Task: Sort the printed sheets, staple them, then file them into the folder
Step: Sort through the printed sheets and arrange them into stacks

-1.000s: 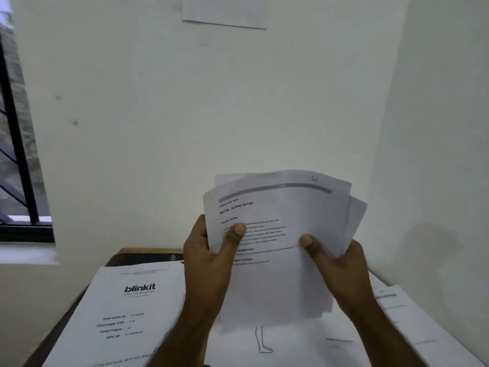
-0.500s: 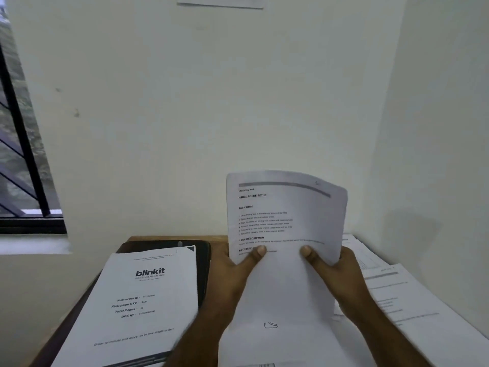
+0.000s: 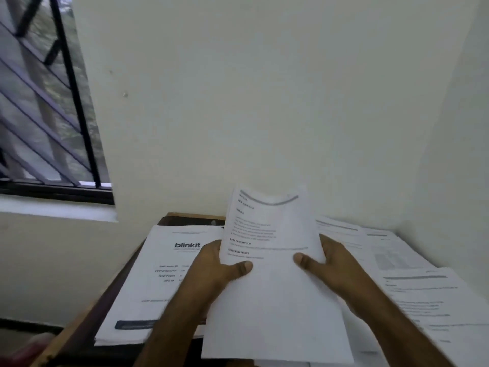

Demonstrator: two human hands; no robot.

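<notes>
A stack of printed sheets [image 3: 275,300] is held upright over the table, its top edge sagging in the middle. My left hand [image 3: 211,271] grips its left edge with the thumb on the front page. On the other side, my right hand [image 3: 330,263] grips the right edge, thumb also on the front. The front page carries a grey header bar and blocks of small text. No stapler or folder can be made out.
A pile topped by a "blinkit" sheet [image 3: 164,276] lies at the left on a dark object [image 3: 185,221] on the wooden table [image 3: 79,324]. More printed sheets [image 3: 412,287] are spread at the right, against the corner wall. A barred window [image 3: 47,102] is at upper left.
The fanned sheets have been drawn together into one stack, then lowered and tilted. The view has shifted so the window fills more of the left side.
</notes>
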